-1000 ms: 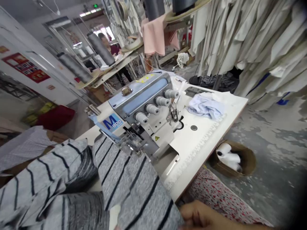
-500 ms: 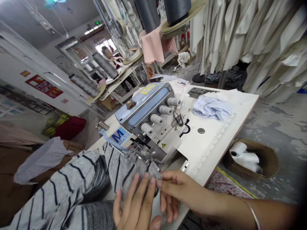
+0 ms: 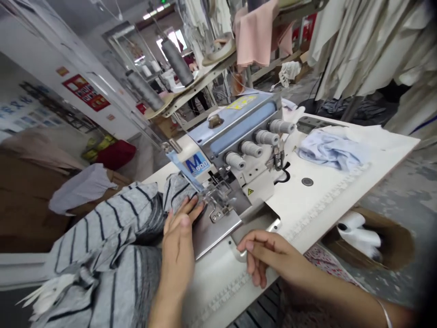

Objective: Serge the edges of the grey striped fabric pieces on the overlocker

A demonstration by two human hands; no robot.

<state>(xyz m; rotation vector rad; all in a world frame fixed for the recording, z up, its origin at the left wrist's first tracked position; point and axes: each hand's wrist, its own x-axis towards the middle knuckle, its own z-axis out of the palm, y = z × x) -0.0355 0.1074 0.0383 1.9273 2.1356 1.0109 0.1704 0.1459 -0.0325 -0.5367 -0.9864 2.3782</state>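
Observation:
A light-blue and white overlock sewing machine (image 3: pixel 244 130) stands on a white table. A piece of grey fabric with dark stripes (image 3: pixel 177 187) lies at the left of its presser foot. My left hand (image 3: pixel 180 237) rests on that fabric, fingers stretched out and lying against it, not gripping. Just right of the metal needle plate (image 3: pixel 220 232), my right hand (image 3: pixel 269 255) hovers over the table's front edge. Its fingers are curled, thumb near the index finger, with nothing visible in them. Piles of grey striped fabric (image 3: pixel 119 278) lie to the left.
A crumpled pale-blue cloth (image 3: pixel 329 148) lies on the table (image 3: pixel 290 209) at the right. Below the edge, a cardboard box (image 3: pixel 398 241) holds white thread cones. Grey thread cones (image 3: pixel 177 61) stand on a rack behind. Off-white garments (image 3: pixel 372 54) hang at the back right.
My left hand has moved forward and left with the striped fabric, baring the needle plate. My right hand has come off the fabric. The view has turned left.

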